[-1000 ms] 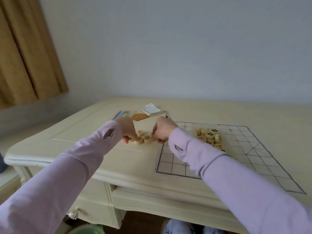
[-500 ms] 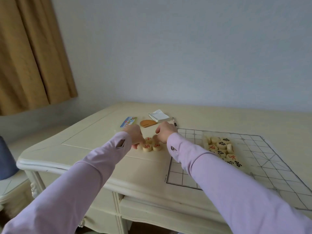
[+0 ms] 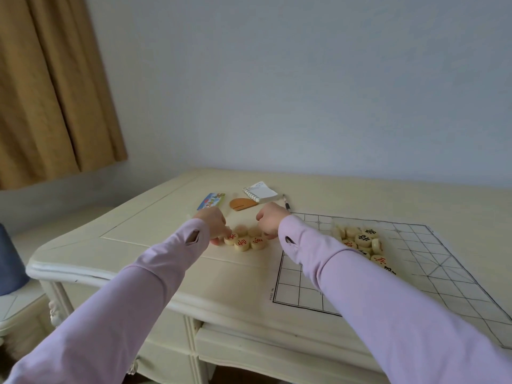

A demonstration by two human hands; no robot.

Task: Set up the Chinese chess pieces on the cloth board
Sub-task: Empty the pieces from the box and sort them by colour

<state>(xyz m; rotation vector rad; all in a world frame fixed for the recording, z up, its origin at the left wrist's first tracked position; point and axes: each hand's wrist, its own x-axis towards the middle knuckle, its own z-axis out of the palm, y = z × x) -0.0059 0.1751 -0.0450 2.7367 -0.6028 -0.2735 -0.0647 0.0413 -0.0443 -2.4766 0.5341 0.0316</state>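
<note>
**Crowding the loose pieces**

Down on the pieces point(image 3: 245, 241) with both: left hand point(image 3: 213, 221) curled at the left edge, right hand point(image 3: 270, 221) curled at the right. Cannot tell if either grips one. Lying on the bench point(image 3: 166, 206), just left of the board point(image 3: 432, 275); more in a pile point(image 3: 363, 241) on it.

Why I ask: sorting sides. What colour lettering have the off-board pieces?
Red on the face-up pieces; head view.

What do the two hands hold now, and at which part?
It cannot be told. The left hand and right hand curl down at the red-marked chess pieces beside the cloth board, fingertips hidden.
</note>
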